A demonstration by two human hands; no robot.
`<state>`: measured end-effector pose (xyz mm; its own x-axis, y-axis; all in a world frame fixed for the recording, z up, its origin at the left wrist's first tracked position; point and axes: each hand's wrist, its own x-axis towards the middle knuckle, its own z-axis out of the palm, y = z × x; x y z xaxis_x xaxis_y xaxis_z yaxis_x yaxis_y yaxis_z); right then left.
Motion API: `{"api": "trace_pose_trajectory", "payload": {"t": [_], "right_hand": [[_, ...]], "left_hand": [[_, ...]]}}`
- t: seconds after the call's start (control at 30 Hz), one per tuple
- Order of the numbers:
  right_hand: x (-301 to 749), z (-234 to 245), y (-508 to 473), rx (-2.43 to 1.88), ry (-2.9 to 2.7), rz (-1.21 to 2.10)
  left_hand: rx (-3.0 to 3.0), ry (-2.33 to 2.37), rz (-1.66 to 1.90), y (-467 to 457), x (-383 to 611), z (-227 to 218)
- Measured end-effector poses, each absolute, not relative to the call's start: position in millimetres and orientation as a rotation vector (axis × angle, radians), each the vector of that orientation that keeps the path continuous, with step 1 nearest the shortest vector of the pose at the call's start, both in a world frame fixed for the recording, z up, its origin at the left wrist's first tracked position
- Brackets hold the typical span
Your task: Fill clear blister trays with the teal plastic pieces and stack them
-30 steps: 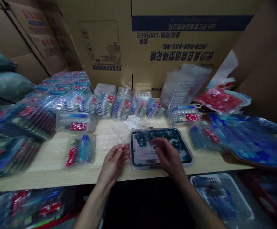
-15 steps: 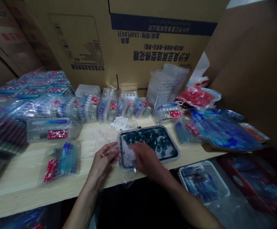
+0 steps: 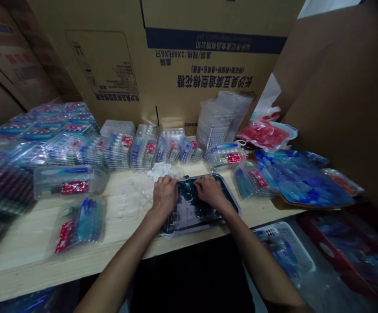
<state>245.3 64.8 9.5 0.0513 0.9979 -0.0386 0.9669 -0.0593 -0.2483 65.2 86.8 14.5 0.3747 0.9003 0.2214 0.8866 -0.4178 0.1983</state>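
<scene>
A dark metal tray [image 3: 189, 217] with several small teal pieces [image 3: 189, 193] lies at the front of the wooden bench. Both hands reach over its far end. My left hand [image 3: 165, 193] is curled, knuckles up, at the tray's far left corner among the teal pieces. My right hand [image 3: 210, 191] is curled the same way on the tray's far right part. What the fingers hold is hidden beneath them. A pile of small white pieces [image 3: 159, 169] lies just beyond the left hand.
Clear packs of blue pens [image 3: 80, 224] lie left of the tray, with rows of packed boxes [image 3: 143, 150] behind. Empty clear trays [image 3: 220, 119] stand against a big cardboard box [image 3: 192, 56]. Blue pen bags [image 3: 300, 178] sit right; a white basket [image 3: 285, 252] sits below the bench.
Both hands moved forward from the tray's near end to its far end and curled down over the teal pieces. The view shifted slightly.
</scene>
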Motion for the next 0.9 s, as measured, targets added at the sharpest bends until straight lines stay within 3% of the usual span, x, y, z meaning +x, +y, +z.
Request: {"api": "trace_pose_trajectory", "payload": {"t": [0.27,0.43,0.53,0.67,0.77,0.9], "right_hand": [[214,12,147,-2.174,-1.951,0.511],[226,13,161,-2.15,-1.81,0.655],[236,19,156,-2.108,-1.715,0.639],[233,23,124,-1.944,-1.654,0.564],[223,18,88,-1.682,-1.564,0.586],[217,7,54,-1.493,-1.387,0.611]], "left_hand": [[2.655,1.543,0.223,122,85,11],[2.693,1.547,0.237,132,80,2],[2.609,1.534,0.436,137,84,0],[1.972,1.368,0.997,125,91,6],[1.339,1.101,1.051,102,96,15],[0.934,0.987,1.094,71,95,24]]}}
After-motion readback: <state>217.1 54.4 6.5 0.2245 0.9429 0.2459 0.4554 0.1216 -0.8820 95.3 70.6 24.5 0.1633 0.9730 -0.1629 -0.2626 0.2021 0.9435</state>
